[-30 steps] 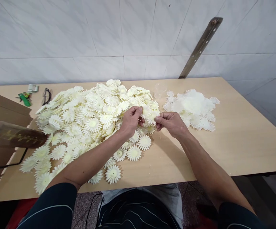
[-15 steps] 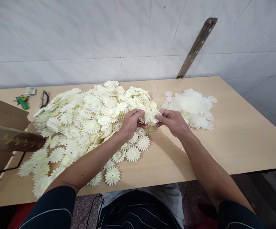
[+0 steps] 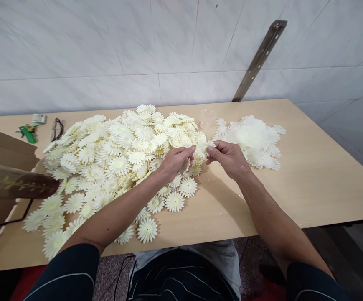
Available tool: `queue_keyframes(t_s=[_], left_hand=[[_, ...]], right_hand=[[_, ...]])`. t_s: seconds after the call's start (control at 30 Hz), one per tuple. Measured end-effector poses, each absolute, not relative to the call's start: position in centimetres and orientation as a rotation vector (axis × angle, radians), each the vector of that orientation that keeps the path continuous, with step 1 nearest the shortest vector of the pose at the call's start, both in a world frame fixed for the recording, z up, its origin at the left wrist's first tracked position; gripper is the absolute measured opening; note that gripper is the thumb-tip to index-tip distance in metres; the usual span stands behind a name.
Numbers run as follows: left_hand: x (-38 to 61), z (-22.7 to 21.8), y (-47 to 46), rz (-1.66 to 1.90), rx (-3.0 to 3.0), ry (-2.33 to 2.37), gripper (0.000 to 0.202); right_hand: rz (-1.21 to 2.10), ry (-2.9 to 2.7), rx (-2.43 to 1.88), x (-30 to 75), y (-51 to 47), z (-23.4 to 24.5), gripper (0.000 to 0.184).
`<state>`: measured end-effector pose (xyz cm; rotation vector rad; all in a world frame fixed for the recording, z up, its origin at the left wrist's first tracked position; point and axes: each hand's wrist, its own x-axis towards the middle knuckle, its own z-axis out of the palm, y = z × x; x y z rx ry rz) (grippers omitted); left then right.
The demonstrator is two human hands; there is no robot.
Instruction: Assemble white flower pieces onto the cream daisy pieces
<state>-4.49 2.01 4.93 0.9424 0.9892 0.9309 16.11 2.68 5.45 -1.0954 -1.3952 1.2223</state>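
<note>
One daisy-shaped flower piece [image 3: 202, 149] sits mid-frame, pinched at its edge by the right hand [image 3: 230, 159]; what the left hand [image 3: 175, 163] grips, I can't tell. Hard tugging could tear thin petals.

A hand could pass over the bare tabletop [image 3: 322, 175] at the right of the frame, but the flower heap [image 3: 118, 165] blocks left and centre, the bottle [image 3: 21, 182] juts in at the left edge, and a smaller flower pile [image 3: 252, 140] sits right of centre.
</note>
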Motion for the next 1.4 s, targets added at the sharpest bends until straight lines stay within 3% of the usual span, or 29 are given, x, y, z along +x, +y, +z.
queue_keyframes(t_s=[0.3, 0.67, 1.0, 1.13, 1.4], left_hand=[[-4.3, 4.8, 1.9, 1.084, 1.126, 1.016, 0.063], [-4.3, 4.4, 2.3, 1.103, 1.058, 1.011, 0.056], [-4.3, 3.2, 1.4, 1.477, 1.634, 1.094, 0.023], [-4.2, 3.2, 0.8, 1.381, 1.818, 0.983, 0.02], [-3.9, 2.6, 1.0, 1.377, 1.61, 1.098, 0.017]], right_hand=[[1.22, -1.458, -1.226, 16.1, 2.5, 5.3, 0.062], [1.421, -1.428, -1.154, 16.1, 2.7, 5.7, 0.061], [1.339, -1.395, -1.193, 16.6, 3.1, 4.9, 0.066], [1.441, -1.418, -1.144, 16.6, 3.1, 4.8, 0.063], [1.501, -1.431, -1.053, 16.3, 3.0, 4.9, 0.055]])
